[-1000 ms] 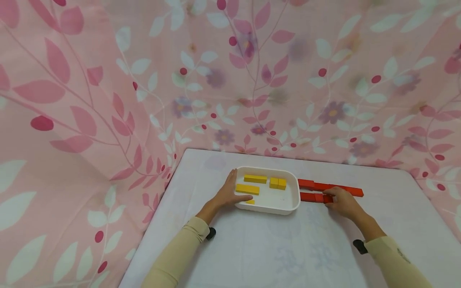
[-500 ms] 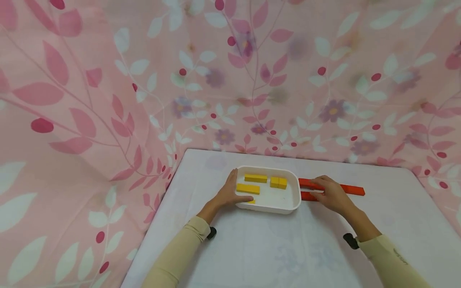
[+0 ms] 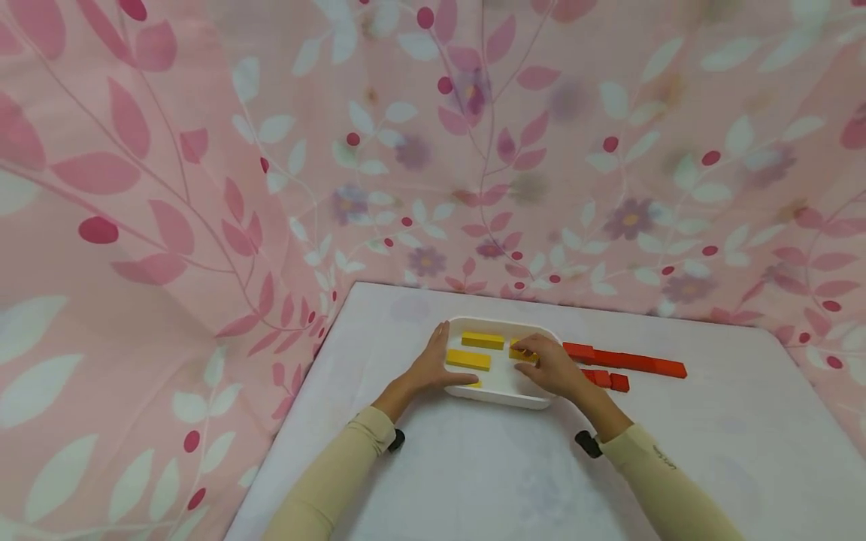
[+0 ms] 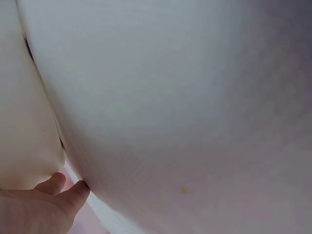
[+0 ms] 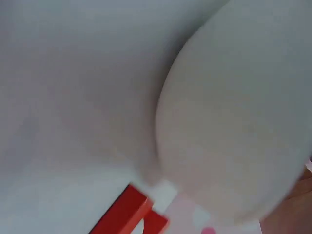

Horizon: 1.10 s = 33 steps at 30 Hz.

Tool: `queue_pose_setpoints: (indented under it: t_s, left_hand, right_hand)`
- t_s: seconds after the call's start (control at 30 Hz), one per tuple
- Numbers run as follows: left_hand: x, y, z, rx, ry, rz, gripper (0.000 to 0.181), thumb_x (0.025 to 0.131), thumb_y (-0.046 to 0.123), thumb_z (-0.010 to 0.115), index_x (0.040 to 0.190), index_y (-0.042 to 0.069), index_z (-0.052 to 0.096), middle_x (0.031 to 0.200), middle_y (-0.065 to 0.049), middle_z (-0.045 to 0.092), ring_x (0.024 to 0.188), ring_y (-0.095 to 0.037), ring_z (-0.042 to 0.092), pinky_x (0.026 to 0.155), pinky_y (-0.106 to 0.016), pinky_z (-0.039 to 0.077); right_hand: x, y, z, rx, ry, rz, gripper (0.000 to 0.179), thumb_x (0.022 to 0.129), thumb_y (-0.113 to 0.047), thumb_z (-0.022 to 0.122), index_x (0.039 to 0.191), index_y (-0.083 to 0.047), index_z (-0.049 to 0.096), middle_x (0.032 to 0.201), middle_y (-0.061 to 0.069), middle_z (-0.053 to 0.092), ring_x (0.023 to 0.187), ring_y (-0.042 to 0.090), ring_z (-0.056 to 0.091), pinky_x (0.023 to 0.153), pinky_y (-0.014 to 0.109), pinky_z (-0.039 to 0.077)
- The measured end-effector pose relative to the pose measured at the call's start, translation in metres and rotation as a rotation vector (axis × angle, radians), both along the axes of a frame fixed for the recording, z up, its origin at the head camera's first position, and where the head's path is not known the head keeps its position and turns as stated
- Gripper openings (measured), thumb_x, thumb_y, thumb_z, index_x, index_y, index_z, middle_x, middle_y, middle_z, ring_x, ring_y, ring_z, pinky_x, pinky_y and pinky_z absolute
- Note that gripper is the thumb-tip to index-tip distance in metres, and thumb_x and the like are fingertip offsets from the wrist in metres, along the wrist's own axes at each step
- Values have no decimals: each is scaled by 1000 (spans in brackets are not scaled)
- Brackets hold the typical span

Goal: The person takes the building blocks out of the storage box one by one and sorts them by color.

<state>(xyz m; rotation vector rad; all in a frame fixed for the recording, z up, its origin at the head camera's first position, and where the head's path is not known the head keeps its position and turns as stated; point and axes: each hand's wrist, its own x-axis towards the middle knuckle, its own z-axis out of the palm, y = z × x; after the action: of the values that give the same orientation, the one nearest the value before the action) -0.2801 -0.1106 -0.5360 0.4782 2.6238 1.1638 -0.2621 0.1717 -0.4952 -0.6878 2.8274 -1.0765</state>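
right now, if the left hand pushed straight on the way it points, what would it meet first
Most likely the white tray: the left hand is right up against its end, though exact contact is hard to judge from above.

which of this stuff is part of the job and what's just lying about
Part of the job, it seems:
white tray, left grip against it
yellow blocks inside, right grip close to one
red blocks beside the tray, probably, though neither grip is on them

Just surroundings:
white-covered table
pink floral backdrop
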Motion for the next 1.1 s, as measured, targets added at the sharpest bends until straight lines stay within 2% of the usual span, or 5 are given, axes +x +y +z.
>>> queue_pose_setpoints:
  t_s: [0.2, 0.43, 0.6, 0.77, 1.1]
  left_hand:
    - [3, -1, -5, 24, 0, -3, 136, 67, 69, 79, 159, 9, -1, 167, -12, 3, 153, -29, 14, 121, -52, 25]
    - [15, 1, -8, 10, -37, -7, 135, 68, 69, 78, 160, 11, -2, 167, -14, 5, 153, -30, 15, 119, -53, 27]
    - [7, -1, -1, -5, -17, 19, 134, 67, 70, 78, 160, 15, -2, 167, -12, 6, 153, -30, 17, 119, -53, 27]
    - [4, -2, -4, -18, 1, 15, 134, 68, 70, 77, 160, 14, -3, 167, -11, 6, 152, -28, 18, 120, -49, 28]
    - [0, -2, 1, -6, 1, -16, 135, 69, 69, 77, 159, 10, -4, 167, -11, 5, 151, -30, 20, 119, -51, 28]
  right_hand:
    - [-8, -30, -11, -15, -15, 54, 33, 85, -9, 77, 117, -4, 70, 112, 13, 67, 97, 26, 63, 85, 41, 59]
    - [-8, -51, -26, 18, -57, 43, 27, 84, -8, 77, 111, -9, 72, 110, 5, 65, 98, 21, 61, 83, 36, 60]
    - [-15, -62, -26, 44, -59, 22, 28, 83, -8, 78, 110, -11, 72, 113, 3, 64, 99, 20, 61, 93, 41, 56]
    - [-20, -67, -32, 134, -73, 22, 35, 83, -12, 78, 117, -11, 70, 117, 3, 65, 103, 18, 60, 101, 42, 51]
    - [-24, -74, -33, 267, -54, 61, 48, 85, -21, 77, 129, -6, 64, 123, 8, 64, 107, 23, 58, 104, 44, 49]
